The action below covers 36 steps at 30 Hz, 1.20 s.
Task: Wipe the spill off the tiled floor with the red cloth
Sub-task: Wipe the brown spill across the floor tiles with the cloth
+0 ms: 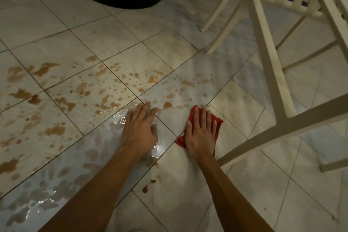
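Tiled floor point(244, 118) was splattered brown, spill point(105, 100) mostly left. Right hand point(200, 133) pressed flat on cloth point(218, 120), fingers straight, unclenched. Left hand point(140, 126) lay flat on wet tile. Best, I judged: sweep cloth leftward with firm, overlapping passes.

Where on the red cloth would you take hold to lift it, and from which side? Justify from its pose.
Probably the near-left corner of the red cloth, pinched from the left: it juts out flat beside the thumb of the right hand, while the chair frame crowds the right side.
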Each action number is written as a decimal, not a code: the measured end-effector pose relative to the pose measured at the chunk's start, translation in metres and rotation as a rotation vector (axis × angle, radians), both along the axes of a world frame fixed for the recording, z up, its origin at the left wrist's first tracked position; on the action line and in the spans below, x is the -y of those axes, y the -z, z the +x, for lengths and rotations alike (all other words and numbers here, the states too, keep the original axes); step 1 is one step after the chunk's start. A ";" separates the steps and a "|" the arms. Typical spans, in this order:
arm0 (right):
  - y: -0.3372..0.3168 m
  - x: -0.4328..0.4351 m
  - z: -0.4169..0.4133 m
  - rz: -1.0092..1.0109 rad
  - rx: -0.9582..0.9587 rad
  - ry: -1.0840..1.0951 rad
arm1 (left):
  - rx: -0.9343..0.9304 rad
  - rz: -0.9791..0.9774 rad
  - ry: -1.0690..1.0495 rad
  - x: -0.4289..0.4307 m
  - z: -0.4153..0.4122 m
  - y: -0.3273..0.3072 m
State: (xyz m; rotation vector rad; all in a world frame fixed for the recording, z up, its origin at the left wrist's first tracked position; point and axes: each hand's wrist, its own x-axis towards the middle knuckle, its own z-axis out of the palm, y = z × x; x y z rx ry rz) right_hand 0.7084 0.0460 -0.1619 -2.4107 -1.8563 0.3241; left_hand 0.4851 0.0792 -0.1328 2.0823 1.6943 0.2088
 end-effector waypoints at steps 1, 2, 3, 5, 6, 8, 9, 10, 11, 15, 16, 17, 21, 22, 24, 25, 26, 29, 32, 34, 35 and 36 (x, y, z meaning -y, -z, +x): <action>0.000 -0.001 -0.002 -0.001 -0.003 -0.048 | 0.006 0.000 -0.002 0.000 0.001 0.000; 0.000 0.002 -0.003 -0.002 0.001 -0.126 | 0.012 0.002 -0.008 0.002 0.001 0.001; 0.000 0.010 -0.002 0.002 0.004 -0.211 | 0.018 0.005 -0.012 0.002 0.001 0.002; 0.002 0.030 0.006 0.025 -0.005 -0.301 | 0.023 0.009 -0.011 0.003 0.000 0.003; 0.003 0.037 0.011 0.040 -0.010 -0.277 | 0.024 0.010 -0.009 0.003 -0.001 0.003; 0.006 0.037 0.016 0.052 -0.012 -0.123 | 0.019 0.006 -0.004 0.002 -0.001 0.003; 0.006 0.030 0.015 0.044 -0.009 -0.040 | 0.012 0.001 -0.004 0.002 -0.001 0.002; 0.006 0.021 0.012 0.035 -0.004 0.026 | 0.008 -0.003 -0.004 0.003 -0.001 0.002; 0.005 0.009 0.009 0.021 -0.005 0.067 | 0.007 -0.003 -0.005 0.003 0.000 0.001; 0.002 -0.007 0.004 0.007 -0.011 -0.121 | 0.015 -0.012 -0.018 0.003 0.001 -0.003; 0.002 -0.001 0.006 0.009 0.000 -0.207 | 0.018 -0.014 -0.018 0.003 0.001 -0.004; 0.004 0.009 0.010 0.013 0.012 -0.271 | 0.021 -0.013 -0.016 0.002 0.001 -0.004; 0.008 0.027 0.019 0.033 0.011 -0.145 | 0.013 -0.015 -0.001 0.001 -0.001 -0.004; 0.007 0.022 0.017 0.034 0.009 -0.073 | 0.007 -0.017 -0.003 0.002 -0.001 -0.004; 0.002 0.001 0.011 0.019 0.004 0.017 | 0.000 -0.018 -0.009 0.002 0.000 -0.005; -0.001 -0.009 0.008 0.004 -0.010 0.022 | -0.003 -0.019 -0.011 0.002 0.000 -0.005; -0.004 -0.017 0.006 -0.008 -0.021 -0.004 | -0.005 -0.019 -0.012 0.002 0.001 -0.005; -0.008 -0.014 0.000 -0.023 -0.026 -0.217 | -0.020 -0.021 -0.005 0.002 0.001 -0.006; -0.002 0.017 0.003 0.018 -0.033 -0.348 | -0.014 -0.017 0.005 0.002 0.000 -0.006; 0.003 0.028 0.011 0.030 -0.021 -0.286 | -0.012 -0.015 0.013 0.001 -0.002 -0.006; 0.005 0.027 0.015 0.031 -0.004 -0.210 | -0.012 -0.019 0.016 0.001 -0.002 -0.006; 0.006 0.021 0.017 0.033 0.008 -0.122 | -0.015 -0.021 0.015 0.001 -0.003 -0.005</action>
